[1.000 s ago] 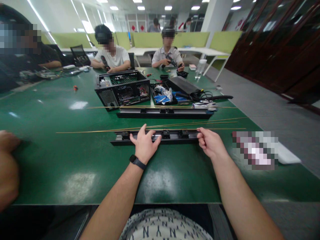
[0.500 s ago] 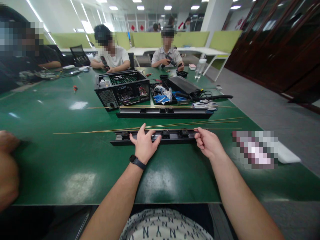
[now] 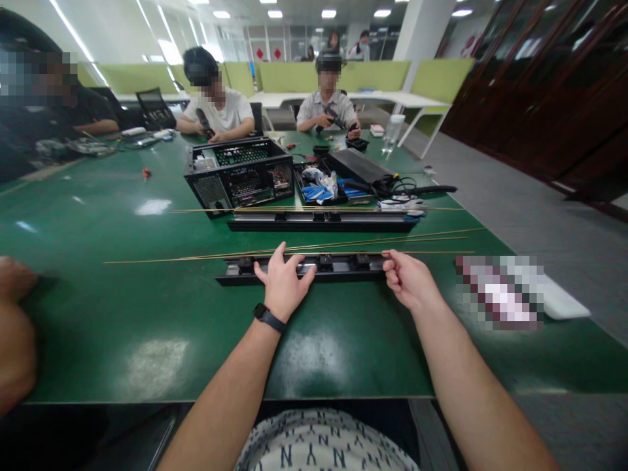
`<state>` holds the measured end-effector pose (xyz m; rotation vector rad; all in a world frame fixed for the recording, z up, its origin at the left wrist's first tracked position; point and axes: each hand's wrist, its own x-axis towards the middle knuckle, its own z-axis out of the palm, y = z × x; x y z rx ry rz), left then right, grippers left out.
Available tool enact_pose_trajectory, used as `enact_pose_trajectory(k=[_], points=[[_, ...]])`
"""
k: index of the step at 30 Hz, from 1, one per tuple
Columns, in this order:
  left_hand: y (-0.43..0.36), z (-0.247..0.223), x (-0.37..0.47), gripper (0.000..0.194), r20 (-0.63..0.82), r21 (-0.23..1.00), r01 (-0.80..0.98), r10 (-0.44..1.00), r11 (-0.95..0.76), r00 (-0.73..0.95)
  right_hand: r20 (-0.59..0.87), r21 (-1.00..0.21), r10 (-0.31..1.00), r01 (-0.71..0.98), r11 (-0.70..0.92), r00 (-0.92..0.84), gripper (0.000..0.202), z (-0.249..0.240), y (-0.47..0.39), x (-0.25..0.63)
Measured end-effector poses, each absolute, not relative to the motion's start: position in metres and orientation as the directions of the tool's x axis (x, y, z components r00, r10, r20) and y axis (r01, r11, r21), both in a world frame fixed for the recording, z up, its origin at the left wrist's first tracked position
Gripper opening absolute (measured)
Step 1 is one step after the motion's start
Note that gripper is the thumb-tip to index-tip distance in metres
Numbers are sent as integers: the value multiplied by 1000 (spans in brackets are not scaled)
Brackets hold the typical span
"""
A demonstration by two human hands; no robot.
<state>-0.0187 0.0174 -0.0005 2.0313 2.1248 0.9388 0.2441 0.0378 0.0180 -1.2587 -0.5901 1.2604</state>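
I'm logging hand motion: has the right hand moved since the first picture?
Yes, slightly leftward: the right hand is now a little nearer the rightmost black block on the near rail.

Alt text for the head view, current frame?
A person's left hand spreads over a black rail on a green table while the right hand pinches a thin golden rod along it. Beyond lie a second rail and an open black computer case.

Can read only two capital letters, N and Y, dark and repeated in rows over the whitish cloth garment (image 3: 326,439) at the near edge. Cannot make out any writing on the red diamond-shaped paper signs (image 3: 277,55) on the far glass.
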Motion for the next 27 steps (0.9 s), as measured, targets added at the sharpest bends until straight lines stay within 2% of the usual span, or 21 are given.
enact_pose_trajectory(k=[15,27], points=[[16,3,-18,29,355,466,884,923,-37,-148,-284,-914,915,-368,-169,286,14,18,37,245],[11,9,-16,31,343,428,903,922,16,-179,-293,-911,914,-372,-178,281,9,18,37,245]])
